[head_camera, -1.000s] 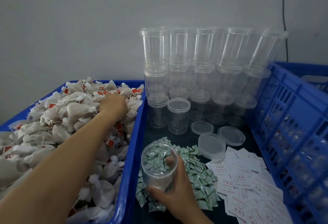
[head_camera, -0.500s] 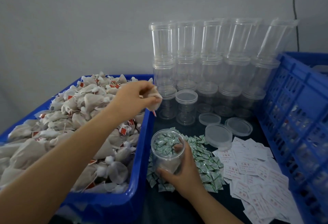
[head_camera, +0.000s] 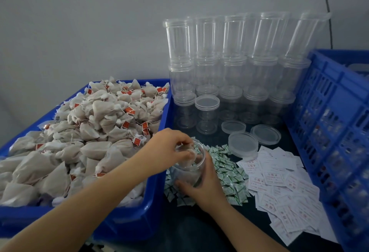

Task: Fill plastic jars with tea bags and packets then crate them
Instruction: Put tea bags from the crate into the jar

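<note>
Jar [head_camera: 189,169], clear plastic and lidless, stands low in the middle of the dark table [head_camera: 199,231], on the near edge of a heap of small green-and-white packets [head_camera: 227,170]. Its wall is see-through, so the packets behind it and the pale tea bag [head_camera: 188,157] at its mouth show through. The right hand [head_camera: 203,189] wraps around the jar's lower half from the near side, thumb on the left and fingers curled round the right wall. The left hand [head_camera: 169,148] reaches over from the left with its fingertips bunched, pinching the tea bag just inside the rim.

Left of the jar, touching the table edge, sits a blue tub [head_camera: 151,207] piled high with beige tea bags [head_camera: 89,142], many carrying small red tags on strings. Right of the packets lies a loose spread of white paper slips [head_camera: 285,190] printed in red. Three round translucent lids [head_camera: 242,144] lie beyond the packets, one of them thicker and nearest the slips. Behind these, rows of empty clear jars [head_camera: 229,68] are stacked in tiers against the wall, the top tier leaning slightly at the right. A blue slotted crate [head_camera: 329,128] lines the right side; blurred shapes show through its openings, too unclear to name.

The grey wall [head_camera: 79,22] behind is plain, with a thin dark cable [head_camera: 328,12] running down it at the far right.
</note>
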`<move>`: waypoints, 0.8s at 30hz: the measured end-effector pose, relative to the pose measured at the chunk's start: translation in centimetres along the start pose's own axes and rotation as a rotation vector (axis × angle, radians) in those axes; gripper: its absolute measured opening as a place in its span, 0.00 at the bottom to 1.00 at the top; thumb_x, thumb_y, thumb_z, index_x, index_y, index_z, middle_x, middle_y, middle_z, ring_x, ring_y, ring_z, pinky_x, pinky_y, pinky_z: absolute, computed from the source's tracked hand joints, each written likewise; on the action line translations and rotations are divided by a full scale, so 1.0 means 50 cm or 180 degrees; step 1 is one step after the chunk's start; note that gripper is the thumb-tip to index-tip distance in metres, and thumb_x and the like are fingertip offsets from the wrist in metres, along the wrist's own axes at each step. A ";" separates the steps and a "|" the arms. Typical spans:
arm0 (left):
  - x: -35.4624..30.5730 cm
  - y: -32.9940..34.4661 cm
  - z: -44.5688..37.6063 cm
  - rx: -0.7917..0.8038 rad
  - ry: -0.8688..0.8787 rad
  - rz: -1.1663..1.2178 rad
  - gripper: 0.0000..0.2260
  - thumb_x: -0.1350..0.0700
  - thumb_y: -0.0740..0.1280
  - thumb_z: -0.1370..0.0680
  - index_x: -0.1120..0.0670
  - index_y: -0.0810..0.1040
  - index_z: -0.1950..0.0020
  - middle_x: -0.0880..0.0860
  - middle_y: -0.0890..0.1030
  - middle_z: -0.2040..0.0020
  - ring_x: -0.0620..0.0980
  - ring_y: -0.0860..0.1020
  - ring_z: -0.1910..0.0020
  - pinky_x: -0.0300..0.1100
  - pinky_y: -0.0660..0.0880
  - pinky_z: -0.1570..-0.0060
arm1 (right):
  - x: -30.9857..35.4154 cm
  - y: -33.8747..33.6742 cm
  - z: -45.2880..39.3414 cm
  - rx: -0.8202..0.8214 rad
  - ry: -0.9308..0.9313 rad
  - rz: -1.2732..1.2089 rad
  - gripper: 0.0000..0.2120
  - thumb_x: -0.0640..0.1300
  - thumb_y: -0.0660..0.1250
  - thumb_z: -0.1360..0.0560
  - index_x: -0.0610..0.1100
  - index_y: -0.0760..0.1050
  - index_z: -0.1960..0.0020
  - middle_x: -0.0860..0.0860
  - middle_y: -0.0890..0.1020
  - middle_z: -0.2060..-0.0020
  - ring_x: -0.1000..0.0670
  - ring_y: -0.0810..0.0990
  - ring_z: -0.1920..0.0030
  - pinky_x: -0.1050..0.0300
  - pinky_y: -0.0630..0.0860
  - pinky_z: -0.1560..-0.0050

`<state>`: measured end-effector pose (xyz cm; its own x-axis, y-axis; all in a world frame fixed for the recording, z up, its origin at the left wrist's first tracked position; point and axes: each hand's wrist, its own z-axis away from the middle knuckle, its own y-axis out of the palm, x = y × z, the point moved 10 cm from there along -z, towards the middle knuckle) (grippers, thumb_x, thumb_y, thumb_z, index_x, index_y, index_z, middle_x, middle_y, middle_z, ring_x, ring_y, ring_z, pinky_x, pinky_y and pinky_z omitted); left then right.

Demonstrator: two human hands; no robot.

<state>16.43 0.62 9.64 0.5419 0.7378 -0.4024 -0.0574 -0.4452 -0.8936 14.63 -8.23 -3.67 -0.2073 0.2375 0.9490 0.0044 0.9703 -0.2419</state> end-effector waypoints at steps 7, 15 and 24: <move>-0.040 0.061 -0.026 0.0687 0.0285 -0.1099 0.06 0.58 0.63 0.23 0.52 0.80 0.52 0.49 0.79 0.57 0.48 0.75 0.56 0.44 0.74 0.53 | -0.007 -0.001 -0.004 -0.0006 0.0023 -0.0026 0.51 0.63 0.78 0.39 0.66 0.53 0.24 0.57 0.69 0.28 0.56 0.72 0.31 0.47 0.75 0.34; -0.049 0.102 -0.064 0.1199 0.0172 -0.1551 0.09 0.60 0.60 0.24 0.59 0.78 0.60 0.52 0.73 0.66 0.51 0.68 0.68 0.43 0.67 0.67 | -0.013 -0.003 -0.007 -0.0087 0.0065 -0.0045 0.50 0.61 0.79 0.40 0.69 0.54 0.27 0.58 0.70 0.29 0.58 0.73 0.32 0.49 0.76 0.34; -0.024 0.134 -0.056 0.1518 0.0165 -0.0931 0.08 0.61 0.62 0.22 0.55 0.79 0.58 0.51 0.75 0.63 0.46 0.69 0.67 0.36 0.66 0.65 | -0.016 0.003 -0.005 -0.0020 0.0098 0.0037 0.52 0.62 0.77 0.41 0.61 0.55 0.23 0.58 0.70 0.30 0.57 0.71 0.31 0.46 0.74 0.33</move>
<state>17.76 -4.67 4.67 0.6320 0.7649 -0.1247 -0.2647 0.0618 -0.9624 15.05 -8.24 -4.42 -0.1770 0.2499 0.9520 0.0127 0.9677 -0.2516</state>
